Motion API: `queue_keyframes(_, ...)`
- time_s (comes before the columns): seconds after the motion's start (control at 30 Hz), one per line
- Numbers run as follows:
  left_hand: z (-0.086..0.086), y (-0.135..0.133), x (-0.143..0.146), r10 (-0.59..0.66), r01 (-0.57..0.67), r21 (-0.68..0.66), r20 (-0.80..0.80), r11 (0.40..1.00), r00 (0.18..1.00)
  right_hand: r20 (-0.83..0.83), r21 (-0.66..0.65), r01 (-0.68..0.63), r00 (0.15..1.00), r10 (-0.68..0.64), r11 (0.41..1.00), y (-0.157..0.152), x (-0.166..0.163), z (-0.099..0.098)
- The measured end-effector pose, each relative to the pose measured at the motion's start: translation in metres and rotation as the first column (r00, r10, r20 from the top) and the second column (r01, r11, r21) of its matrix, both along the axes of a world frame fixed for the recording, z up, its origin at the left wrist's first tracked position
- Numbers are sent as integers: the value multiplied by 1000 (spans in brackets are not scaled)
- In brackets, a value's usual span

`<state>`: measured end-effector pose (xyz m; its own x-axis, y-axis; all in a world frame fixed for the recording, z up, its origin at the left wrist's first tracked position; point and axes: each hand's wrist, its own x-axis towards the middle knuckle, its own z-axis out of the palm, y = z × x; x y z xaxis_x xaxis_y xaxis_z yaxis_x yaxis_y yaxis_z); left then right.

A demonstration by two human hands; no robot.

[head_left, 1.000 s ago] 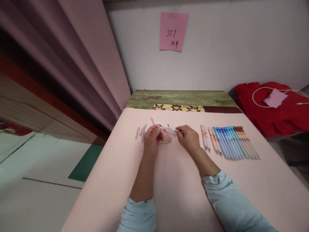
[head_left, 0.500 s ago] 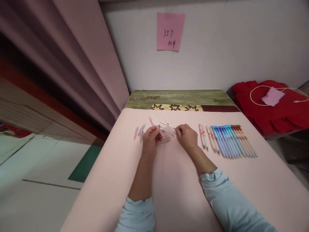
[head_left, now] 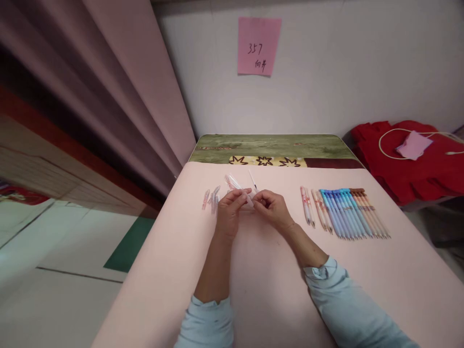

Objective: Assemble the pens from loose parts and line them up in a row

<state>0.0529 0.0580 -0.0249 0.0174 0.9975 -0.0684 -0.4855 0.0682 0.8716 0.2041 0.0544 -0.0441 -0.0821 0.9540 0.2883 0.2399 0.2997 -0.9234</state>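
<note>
My left hand (head_left: 229,212) is closed in a pinch on a clear pen barrel (head_left: 250,200). My right hand (head_left: 272,209) is pinched right beside it, fingertips at the barrel's end, on a thin white pen refill that is mostly hidden now. Behind the hands lie loose white refills (head_left: 235,181), and one with a dark tip (head_left: 253,178) lies apart. Patterned clear pen parts (head_left: 213,201) rest left of my left hand. Other loose parts under the fingers are largely covered.
Right of my hands lie pink-and-white pens (head_left: 307,208) and a row of blue pens (head_left: 340,212) and brown-topped pens (head_left: 368,212). The pale pink cover (head_left: 268,290) spreads over the table. A red cloth (head_left: 391,166) with a cable (head_left: 381,145) is at the right.
My right hand has moved left with the refill until its fingertips meet my left hand's at the clear barrel. The refill, earlier plainly visible between the hands, is now mostly hidden.
</note>
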Motion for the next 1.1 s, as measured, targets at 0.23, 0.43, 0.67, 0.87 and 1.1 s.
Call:
queue_keyframes(0.23,8,-5,-2,-159,165,-45,107,985,981,-446,-207,-156,894,49,966,3,0,0)
queue_keyframes(0.43,9,-7,-2,-199,203,-47,79,978,977,-555,-316,-200,832,-10,927,8,2,-6)
queue_keyframes(0.67,13,-11,0,-457,456,-26,-81,889,886,-593,-335,-318,803,64,887,4,-2,6)
queue_keyframes(0.87,10,-9,0,-400,397,-51,-137,916,906,-588,-321,-39,791,-168,946,8,10,20)
queue_keyframes(1.1,9,-10,3,-369,356,-103,-183,929,911,-619,-273,172,722,-310,946,13,23,34)
